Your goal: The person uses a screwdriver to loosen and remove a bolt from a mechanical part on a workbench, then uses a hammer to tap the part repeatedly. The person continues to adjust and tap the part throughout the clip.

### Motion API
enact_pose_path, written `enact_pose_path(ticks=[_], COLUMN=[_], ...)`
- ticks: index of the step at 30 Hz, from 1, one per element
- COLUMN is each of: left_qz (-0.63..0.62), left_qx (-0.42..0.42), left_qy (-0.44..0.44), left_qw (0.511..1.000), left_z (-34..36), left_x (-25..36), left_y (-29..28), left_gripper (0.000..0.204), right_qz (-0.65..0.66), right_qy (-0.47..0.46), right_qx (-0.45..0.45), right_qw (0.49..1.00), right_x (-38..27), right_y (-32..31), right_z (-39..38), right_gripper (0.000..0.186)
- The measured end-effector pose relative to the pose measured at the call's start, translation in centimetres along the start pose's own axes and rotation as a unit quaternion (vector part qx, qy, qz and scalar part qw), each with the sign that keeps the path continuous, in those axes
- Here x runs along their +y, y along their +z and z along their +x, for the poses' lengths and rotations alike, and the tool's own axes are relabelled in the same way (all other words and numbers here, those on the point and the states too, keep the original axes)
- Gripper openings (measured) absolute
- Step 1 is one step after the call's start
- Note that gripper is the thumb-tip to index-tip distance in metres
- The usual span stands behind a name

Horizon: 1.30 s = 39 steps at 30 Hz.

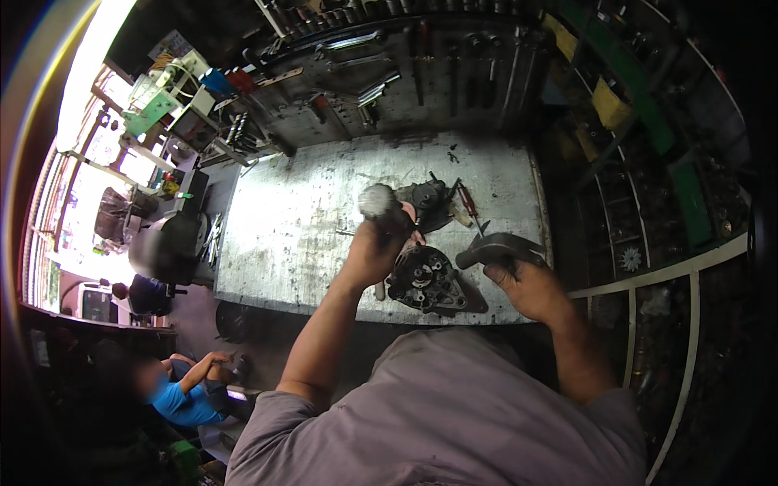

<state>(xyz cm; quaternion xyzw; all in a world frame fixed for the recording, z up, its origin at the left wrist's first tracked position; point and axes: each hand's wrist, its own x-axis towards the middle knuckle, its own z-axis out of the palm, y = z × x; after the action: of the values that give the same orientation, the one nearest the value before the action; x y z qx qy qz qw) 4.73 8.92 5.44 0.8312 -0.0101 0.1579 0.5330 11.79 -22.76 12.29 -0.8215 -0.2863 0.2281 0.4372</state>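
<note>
My left hand is closed around a dark part with a pale, rounded metal end; its exact kind is unclear. Just right of that hand, a round dark metal housing with holes and a pointed flange rests near the bench's front edge. In my right hand is a dark hammer, gripped close to its head, which hangs over the bench's right side. Behind my left hand lies another dark mechanical part. Beside it is a screwdriver with a red handle.
The worn pale workbench has a tool board of wrenches and sockets behind it. A bench vise or machine stands left. Shelving runs along the right. A person in a blue shirt sits at lower left.
</note>
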Motion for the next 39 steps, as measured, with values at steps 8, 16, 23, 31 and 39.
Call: enact_pose_path(ticks=[8, 16, 23, 31, 39], left_qz=[0.072, -0.084, -0.209, -0.085, -0.047], left_qx=[0.070, 0.142, 0.185, 0.127, 0.178], left_qy=[-0.097, -0.180, -0.061, -0.086, -0.039], left_qw=[0.990, 0.970, 0.958, 0.984, 0.982], left_z=[-9.5, -13.2, -11.9, -9.3, -6.4], left_x=[2.2, -0.7, -1.8, -2.4, -3.0], left_y=[-3.8, -1.4, -0.2, -0.3, 0.5], left_gripper=[0.029, 0.030, 0.024, 0.045, 0.012], right_qz=[0.021, 0.038, 0.011, -0.010, -0.014], right_qy=[-0.057, -0.156, -0.037, 0.006, 0.015], right_qx=[0.051, 0.056, 0.078, 0.129, 0.141], right_qw=[0.997, 0.985, 0.996, 0.992, 0.990], right_x=[7.4, 12.7, 12.3, 12.1, 12.7], right_y=[5.7, 9.9, 11.2, 10.3, 10.0], right_z=[-0.7, -0.5, -3.1, -4.3, -4.5], right_gripper=[0.057, 0.063, 0.054, 0.048, 0.045])
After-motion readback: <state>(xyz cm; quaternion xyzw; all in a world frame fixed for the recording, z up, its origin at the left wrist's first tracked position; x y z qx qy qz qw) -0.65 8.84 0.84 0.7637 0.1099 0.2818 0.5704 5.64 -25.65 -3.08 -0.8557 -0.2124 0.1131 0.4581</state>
